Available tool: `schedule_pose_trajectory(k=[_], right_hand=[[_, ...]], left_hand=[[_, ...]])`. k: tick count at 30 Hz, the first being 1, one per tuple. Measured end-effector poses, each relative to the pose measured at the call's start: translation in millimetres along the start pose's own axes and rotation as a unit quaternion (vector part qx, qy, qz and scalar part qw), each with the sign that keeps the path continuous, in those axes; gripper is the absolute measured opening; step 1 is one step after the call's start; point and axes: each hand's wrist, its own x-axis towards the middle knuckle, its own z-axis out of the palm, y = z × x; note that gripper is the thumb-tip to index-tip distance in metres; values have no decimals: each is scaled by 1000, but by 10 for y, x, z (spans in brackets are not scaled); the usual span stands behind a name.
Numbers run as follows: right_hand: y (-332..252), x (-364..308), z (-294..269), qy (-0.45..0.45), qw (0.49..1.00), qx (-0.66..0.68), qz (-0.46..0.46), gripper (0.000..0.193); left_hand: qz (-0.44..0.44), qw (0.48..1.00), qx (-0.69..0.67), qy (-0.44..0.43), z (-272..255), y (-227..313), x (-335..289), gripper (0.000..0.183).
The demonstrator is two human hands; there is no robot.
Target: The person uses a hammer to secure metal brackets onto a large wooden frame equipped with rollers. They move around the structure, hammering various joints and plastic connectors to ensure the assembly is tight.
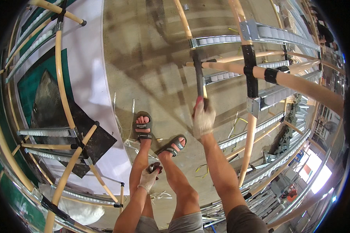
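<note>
My right hand (pixel 202 118), in a white work glove, is raised and closed around the red-and-dark handle of a long tool (pixel 199 79) that reaches up to a cream-coloured pipe (pixel 229 68) of a rack frame. My left hand (pixel 149 176), also gloved, hangs low by my thigh and is shut on a small dark object (pixel 155 167). Below are my bare legs and my feet in grey sandals (pixel 143 126) on the concrete floor.
Cream pipe frames with black joint clamps (pixel 249 72) and roller tracks (pixel 221 39) surround me on the right and left. A white and green sheet (pixel 85 77) lies on the floor at left. Cut plastic ties lie near my feet. A stack of rails is at lower right.
</note>
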Motion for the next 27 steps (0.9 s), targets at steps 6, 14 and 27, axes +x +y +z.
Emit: schedule_pose_trajectory(k=[6, 14, 27], right_hand=[[-1390, 1102, 108, -95, 982, 150, 65, 26], [-1747, 1624, 62, -135, 979, -54, 142, 31], [-2003, 2464, 183, -310, 687, -642, -142, 25]], left_hand=[[-41, 998, 0, 43, -117, -123, 99, 26], [-41, 999, 4, 10, -127, 159, 40, 27], [-45, 997, -14, 59, -111, 298, 66, 25]])
